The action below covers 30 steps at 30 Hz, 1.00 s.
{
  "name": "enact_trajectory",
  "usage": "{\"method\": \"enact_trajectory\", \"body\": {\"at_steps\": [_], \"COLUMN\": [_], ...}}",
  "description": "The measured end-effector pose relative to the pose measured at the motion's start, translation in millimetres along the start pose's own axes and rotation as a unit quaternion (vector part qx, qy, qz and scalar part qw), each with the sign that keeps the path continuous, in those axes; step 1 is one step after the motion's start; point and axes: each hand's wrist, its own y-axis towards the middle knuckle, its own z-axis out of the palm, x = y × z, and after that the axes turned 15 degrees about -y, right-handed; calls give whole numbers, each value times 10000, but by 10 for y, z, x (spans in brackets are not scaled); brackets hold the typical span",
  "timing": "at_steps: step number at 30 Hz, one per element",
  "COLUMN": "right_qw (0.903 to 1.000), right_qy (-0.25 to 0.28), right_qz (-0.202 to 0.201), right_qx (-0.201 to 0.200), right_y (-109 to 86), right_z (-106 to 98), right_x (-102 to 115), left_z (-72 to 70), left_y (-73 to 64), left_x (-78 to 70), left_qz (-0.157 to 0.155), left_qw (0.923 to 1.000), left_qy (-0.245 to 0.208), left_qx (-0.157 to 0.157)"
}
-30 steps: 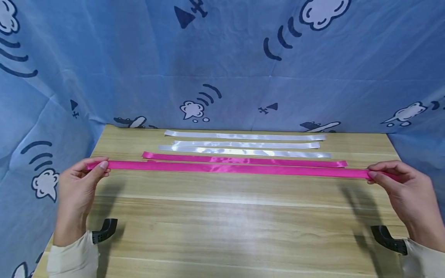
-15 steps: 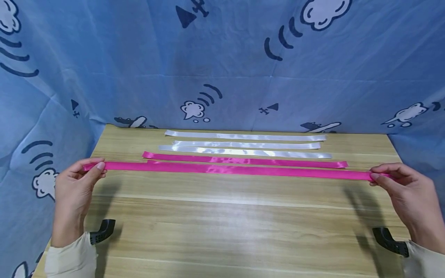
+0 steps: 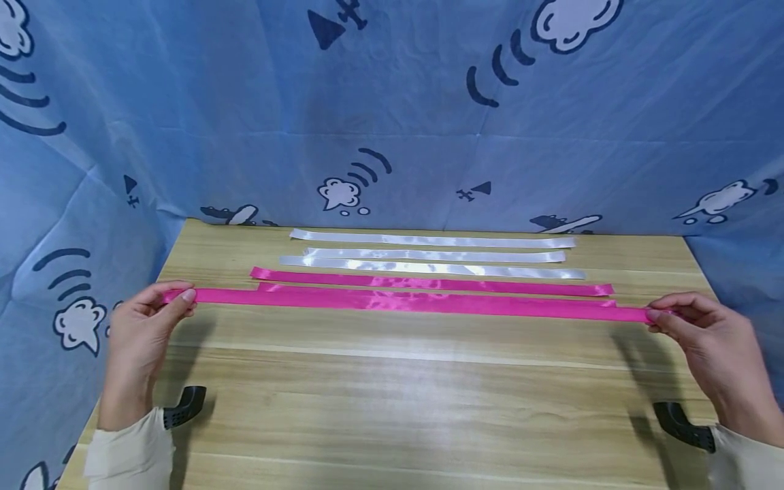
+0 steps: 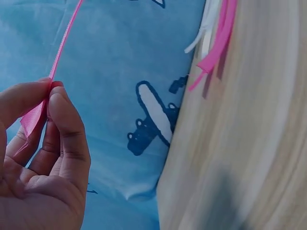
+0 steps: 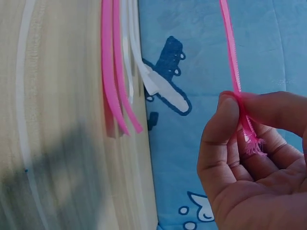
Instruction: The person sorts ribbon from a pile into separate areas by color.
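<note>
A pink satin ribbon (image 3: 220,297) is stretched nearly straight across the table, one end in each hand. My left hand (image 3: 143,340) pinches its left end between thumb and fingers; a short tail lies behind the fingertips. At the other end, my right hand (image 3: 713,347) pinches it the same way, and the right wrist view shows a frayed tip (image 5: 254,145) past the fingers. In the head view the held ribbon overlaps a second pink ribbon (image 3: 288,289), hiding part of it. Just behind lies a third pink ribbon (image 3: 343,279).
Farther back, a white ribbon (image 3: 429,268), another white ribbon (image 3: 429,256) and a rearmost white ribbon (image 3: 429,241) lie roughly parallel. A patterned blue cloth (image 3: 392,102) rises along the wooden table's (image 3: 392,395) back and sides.
The held ribbon has come slightly toward me, uncovering more of the pink ribbon beneath it, including its right end. Both hands have shifted a little and keep their pinch.
</note>
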Motion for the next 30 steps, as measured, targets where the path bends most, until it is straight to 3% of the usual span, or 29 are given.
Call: {"method": "enact_trajectory", "body": {"at_steps": [5, 11, 16, 20, 30], "right_qw": [9963, 9767, 9657, 9576, 9500], "right_qy": [-819, -2054, -2442, -2705, -2924], "right_qz": [233, 604, 824, 899, 981], "right_qx": [114, 127, 311, 419, 490], "right_y": [41, 98, 135, 151, 179], "right_z": [11, 70, 84, 77, 108], "right_x": [-45, -79, -116, -157, -227], "left_z": [-9, 18, 23, 43, 140], "left_y": [42, 118, 154, 170, 208], "left_x": [96, 191, 243, 281, 327], "left_qz": [-6, -98, -207, -265, -662], "left_qw": [9982, 9885, 9748, 9673, 9520], "left_qy": [538, 1419, 2093, 2377, 2875], "left_qx": [266, 511, 747, 844, 816]}}
